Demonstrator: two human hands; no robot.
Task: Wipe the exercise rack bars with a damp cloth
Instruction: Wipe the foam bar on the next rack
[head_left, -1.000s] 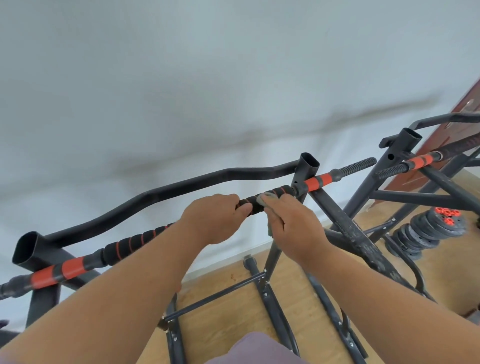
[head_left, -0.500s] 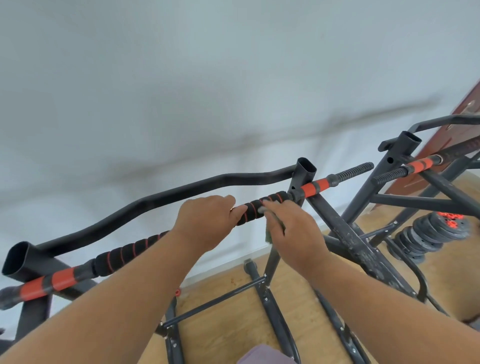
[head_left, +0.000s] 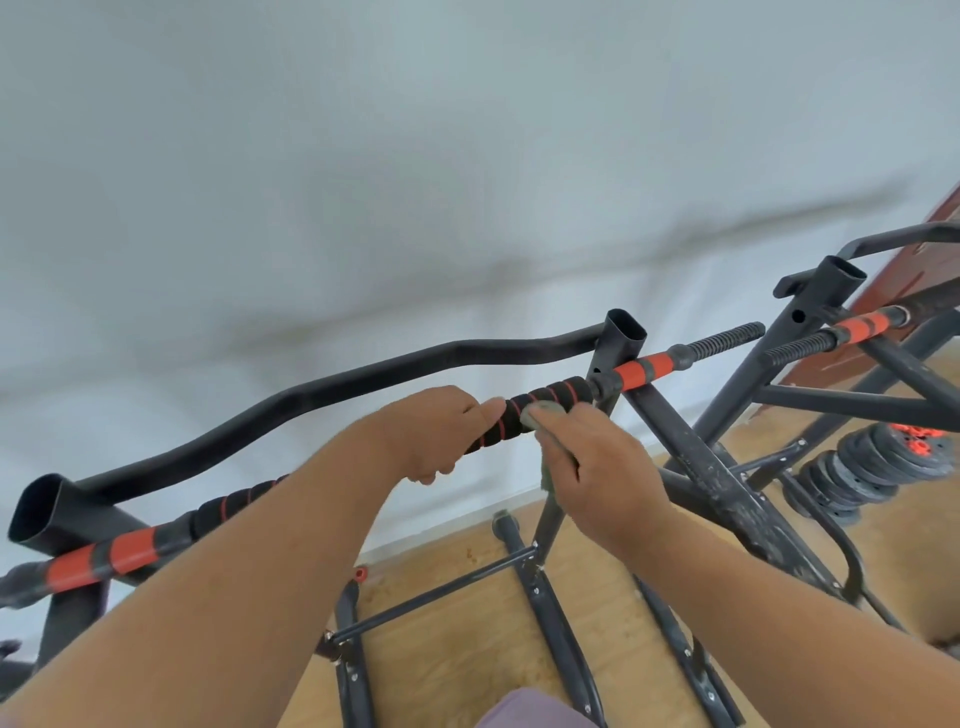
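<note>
head cam, looks fwd and down (close) over hands (head_left: 519, 447)

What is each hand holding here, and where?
Left hand grips the bar's foam sleeve. Right hand pinches a grey cloth against the sleeve, its tail hanging below.

Hands (head_left: 597, 467) on bar (head_left: 545, 397), apparently with cloth (head_left: 543, 410)
</note>
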